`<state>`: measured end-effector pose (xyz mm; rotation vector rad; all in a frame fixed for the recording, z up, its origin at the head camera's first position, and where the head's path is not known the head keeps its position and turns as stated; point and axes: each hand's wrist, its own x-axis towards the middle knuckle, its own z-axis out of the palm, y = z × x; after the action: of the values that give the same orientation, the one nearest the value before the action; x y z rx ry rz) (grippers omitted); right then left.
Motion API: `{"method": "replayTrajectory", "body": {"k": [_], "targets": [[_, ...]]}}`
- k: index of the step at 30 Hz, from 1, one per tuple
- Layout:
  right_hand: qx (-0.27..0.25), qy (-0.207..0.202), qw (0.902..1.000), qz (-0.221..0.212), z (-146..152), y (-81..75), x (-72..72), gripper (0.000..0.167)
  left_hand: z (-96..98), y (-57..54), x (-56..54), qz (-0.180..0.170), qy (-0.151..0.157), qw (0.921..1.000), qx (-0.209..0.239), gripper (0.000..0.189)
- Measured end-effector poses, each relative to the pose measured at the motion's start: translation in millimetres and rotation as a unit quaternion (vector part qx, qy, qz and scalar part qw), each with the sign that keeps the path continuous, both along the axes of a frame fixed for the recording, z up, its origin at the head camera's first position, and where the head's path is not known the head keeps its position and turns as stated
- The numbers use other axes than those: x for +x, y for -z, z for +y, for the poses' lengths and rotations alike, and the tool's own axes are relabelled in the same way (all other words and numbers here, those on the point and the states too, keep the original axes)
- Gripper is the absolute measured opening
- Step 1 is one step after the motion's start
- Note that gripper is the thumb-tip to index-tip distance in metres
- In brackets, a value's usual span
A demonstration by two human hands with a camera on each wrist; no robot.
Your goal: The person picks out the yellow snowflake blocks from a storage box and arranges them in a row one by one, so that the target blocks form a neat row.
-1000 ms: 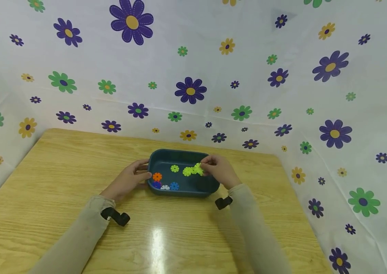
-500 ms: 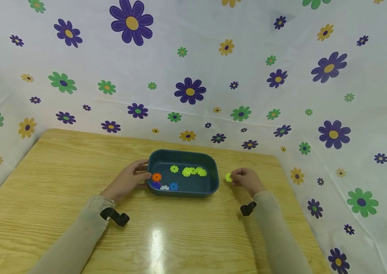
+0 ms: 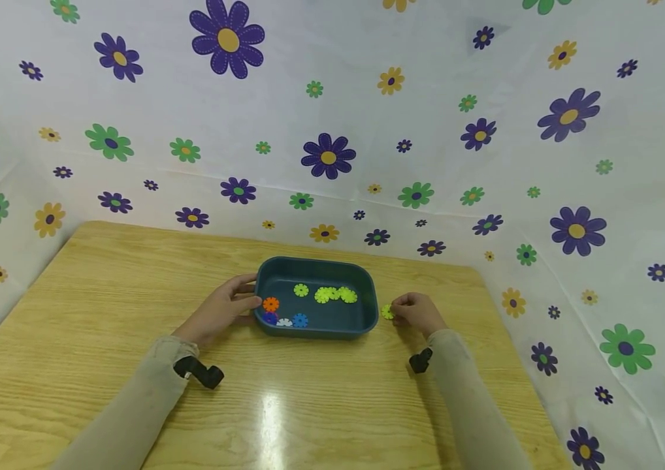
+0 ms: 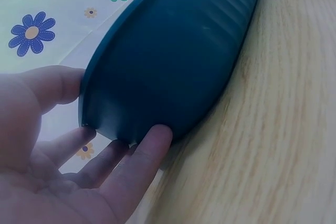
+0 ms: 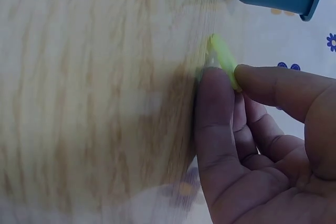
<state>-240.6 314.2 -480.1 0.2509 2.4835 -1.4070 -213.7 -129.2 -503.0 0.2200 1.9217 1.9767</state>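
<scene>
A dark teal plastic tray (image 3: pixel 315 331) stands on the wooden table. My left hand (image 3: pixel 223 309) grips its left end; in the left wrist view the thumb lies at the rim (image 4: pixel 94 66) and the fingers rest against the outer wall. To the right of the tray, my right hand (image 3: pixel 417 312) pinches a yellow-green notched plastic disc (image 3: pixel 387 312) between thumb and index finger. The right wrist view shows this disc (image 5: pixel 224 59) edge-on, tilted close over the tabletop. Inside the tray, several yellow-green discs (image 3: pixel 335 295) overlap at the right, and one single disc (image 3: pixel 301 290) lies apart.
At the tray's left end lie an orange disc (image 3: pixel 270 304), a dark blue disc (image 3: pixel 270 318), a white disc (image 3: pixel 284 322) and a lighter blue disc (image 3: pixel 300 320). Behind the wooden table (image 3: pixel 132 274) hangs a white flower-print cloth (image 3: pixel 285 111). Both wrists wear black camera mounts (image 3: pixel 198 372).
My right hand has left the tray's right part and moved right with one yellow-green disc, then lowered slightly and back toward the tray. My left hand has stayed on the tray.
</scene>
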Motion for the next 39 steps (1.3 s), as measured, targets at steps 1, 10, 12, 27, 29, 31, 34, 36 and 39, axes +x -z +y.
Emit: {"method": "replayTrajectory", "body": {"k": [1,10,12,27,29,31,34,36,39], "targets": [[0.002,0.001,1.0,0.001,-0.3,-0.3,0.0,0.016,-0.1,-0.3,0.1,0.0,0.0,1.0,0.0,0.066],[0.012,-0.008,0.9999,0.009,-4.7,-4.1,3.4,0.016,0.2,1.0,-0.4,0.0,-0.004,1.0,-0.007,0.065],[0.015,-0.007,0.9998,0.01,-5.6,-5.1,4.4,0.015,0.6,1.1,-0.7,0.0,-0.005,1.0,-0.007,0.064],[0.042,-0.038,0.9978,0.036,2.3,-31.0,13.1,0.033,-0.1,2.2,-0.5,-0.001,-0.011,0.9998,-0.015,0.063],[0.039,-0.038,0.9976,0.042,3.2,-37.7,13.6,0.036,-0.7,1.7,-0.2,0.0,-0.011,0.9998,-0.018,0.064],[0.036,-0.04,0.9972,0.052,2.7,-44.2,14.1,0.04,-0.9,1.2,-0.1,0.0,-0.01,0.9998,-0.017,0.064],[0.026,-0.042,0.9968,0.064,-2.1,-52.3,14.3,0.044,-0.7,-0.2,0.5,0.004,-0.008,0.9999,-0.014,0.064],[0.014,-0.044,0.9965,0.07,-6.8,-56.5,14.2,0.047,-0.2,-1.5,1.3,0.005,-0.007,0.9999,-0.013,0.064],[0.002,-0.048,0.9957,0.079,-14.9,-60.0,13.5,0.046,0.7,-2.9,2.7,0.003,-0.007,0.9998,-0.016,0.063]]}}
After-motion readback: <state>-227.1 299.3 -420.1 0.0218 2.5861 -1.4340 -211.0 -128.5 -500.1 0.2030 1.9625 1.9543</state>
